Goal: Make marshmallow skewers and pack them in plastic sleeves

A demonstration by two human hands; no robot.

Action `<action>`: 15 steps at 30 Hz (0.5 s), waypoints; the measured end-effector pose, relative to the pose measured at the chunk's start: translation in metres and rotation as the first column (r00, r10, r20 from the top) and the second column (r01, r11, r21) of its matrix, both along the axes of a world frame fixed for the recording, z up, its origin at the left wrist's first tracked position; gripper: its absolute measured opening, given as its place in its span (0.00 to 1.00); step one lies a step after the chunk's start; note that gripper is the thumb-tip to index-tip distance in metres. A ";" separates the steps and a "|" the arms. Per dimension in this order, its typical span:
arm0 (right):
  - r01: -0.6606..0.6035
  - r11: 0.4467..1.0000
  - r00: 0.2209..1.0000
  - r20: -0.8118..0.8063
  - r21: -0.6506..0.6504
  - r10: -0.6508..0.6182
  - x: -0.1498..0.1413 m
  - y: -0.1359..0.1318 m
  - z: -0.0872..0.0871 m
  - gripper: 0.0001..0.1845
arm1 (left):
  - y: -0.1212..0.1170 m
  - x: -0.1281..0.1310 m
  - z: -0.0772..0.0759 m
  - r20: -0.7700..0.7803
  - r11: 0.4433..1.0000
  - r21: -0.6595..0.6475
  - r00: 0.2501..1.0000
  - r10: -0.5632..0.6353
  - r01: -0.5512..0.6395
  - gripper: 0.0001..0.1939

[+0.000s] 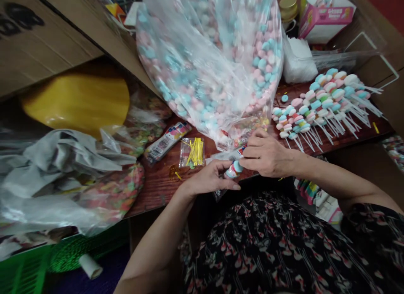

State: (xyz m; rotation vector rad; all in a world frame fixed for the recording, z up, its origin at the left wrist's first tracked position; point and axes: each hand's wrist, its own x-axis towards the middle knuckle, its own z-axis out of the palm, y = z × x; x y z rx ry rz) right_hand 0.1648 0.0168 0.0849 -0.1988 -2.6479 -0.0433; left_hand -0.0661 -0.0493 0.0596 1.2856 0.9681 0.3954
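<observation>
Yellow ties [196, 153]: 10 o'clock from candy [233, 170], presumably for reach. Left hand [208, 177]: narrow grip round candy, likely steadying it. Right hand [268, 155]: candy's 2 o'clock end; grip contents cannot be told. Marshmallow sticks [326, 103]: 2 o'clock, heaped, likely for tidiness.

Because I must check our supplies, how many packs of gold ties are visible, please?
1: the pack lies on the table, just beyond the left hand. Others may be hidden under the big marshmallow bag.
</observation>
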 end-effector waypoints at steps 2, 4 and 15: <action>0.011 0.999 1.000 -0.002 0.030 -0.011 0.000 -0.001 0.000 0.12 | -0.005 0.003 -0.006 0.043 0.995 -0.085 0.998 0.055 -0.051 0.17; 0.052 0.996 0.998 0.013 0.070 -0.054 -0.001 -0.005 0.000 0.13 | -0.009 0.009 -0.011 0.048 0.990 -0.094 0.992 0.114 -0.110 0.16; -0.031 0.994 0.985 0.166 -0.108 0.049 -0.002 0.001 -0.003 0.12 | -0.009 0.011 -0.019 -0.040 0.978 -0.057 0.978 -0.204 0.202 0.22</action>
